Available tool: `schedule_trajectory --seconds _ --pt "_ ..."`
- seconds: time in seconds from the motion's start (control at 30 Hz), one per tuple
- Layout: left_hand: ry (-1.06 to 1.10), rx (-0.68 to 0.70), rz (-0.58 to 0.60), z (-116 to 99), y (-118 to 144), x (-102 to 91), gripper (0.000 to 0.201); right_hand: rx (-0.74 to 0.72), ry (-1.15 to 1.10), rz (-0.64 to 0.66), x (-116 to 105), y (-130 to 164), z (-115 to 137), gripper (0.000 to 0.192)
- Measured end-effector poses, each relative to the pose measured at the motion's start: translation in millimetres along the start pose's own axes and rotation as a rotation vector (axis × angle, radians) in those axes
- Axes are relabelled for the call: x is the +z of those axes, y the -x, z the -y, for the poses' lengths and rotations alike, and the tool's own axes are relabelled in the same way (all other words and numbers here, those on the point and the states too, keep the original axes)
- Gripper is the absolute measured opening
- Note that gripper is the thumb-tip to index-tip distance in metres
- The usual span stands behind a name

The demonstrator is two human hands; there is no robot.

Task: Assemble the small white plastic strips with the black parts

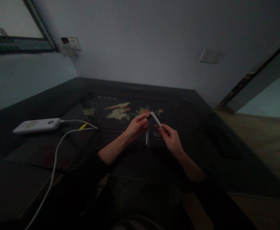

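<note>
1. I am finding no text, brand or number that I can read anywhere in this dim view.
2. The dark table (202, 127) in front of me is showing faint pale marks (106, 97) above its painted bird-and-flower picture; they are looking like writing, but are too blurred to make out.
3. The white power bank (36, 125) is showing a tan patch, with no legible label.
</note>
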State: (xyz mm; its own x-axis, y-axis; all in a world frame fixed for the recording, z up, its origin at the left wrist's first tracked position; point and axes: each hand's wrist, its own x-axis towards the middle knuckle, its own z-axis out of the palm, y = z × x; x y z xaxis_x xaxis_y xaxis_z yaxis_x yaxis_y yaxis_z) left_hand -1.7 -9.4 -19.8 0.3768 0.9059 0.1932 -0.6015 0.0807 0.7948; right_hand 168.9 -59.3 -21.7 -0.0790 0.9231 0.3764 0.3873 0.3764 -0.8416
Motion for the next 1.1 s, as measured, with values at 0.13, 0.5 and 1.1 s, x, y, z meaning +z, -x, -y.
schedule_trajectory --seconds 0.13,0.5,1.1 --pt "-0.018 -0.008 -0.012 -1.6 0.2 2.6 0.053 0.002 -0.006 -0.024 0.3 0.4 -0.6 0.031" --pt "-0.034 -0.002 0.003 -1.0 2.0 5.0 0.048 0.038 -0.156 -0.069 -1.8 0.4 5.1 0.021" --pt "-0.301 0.024 -0.018 10.9 13.3 19.0 0.037 -0.132 -0.027 -0.125 3.3 8.9 10.4 0.021"
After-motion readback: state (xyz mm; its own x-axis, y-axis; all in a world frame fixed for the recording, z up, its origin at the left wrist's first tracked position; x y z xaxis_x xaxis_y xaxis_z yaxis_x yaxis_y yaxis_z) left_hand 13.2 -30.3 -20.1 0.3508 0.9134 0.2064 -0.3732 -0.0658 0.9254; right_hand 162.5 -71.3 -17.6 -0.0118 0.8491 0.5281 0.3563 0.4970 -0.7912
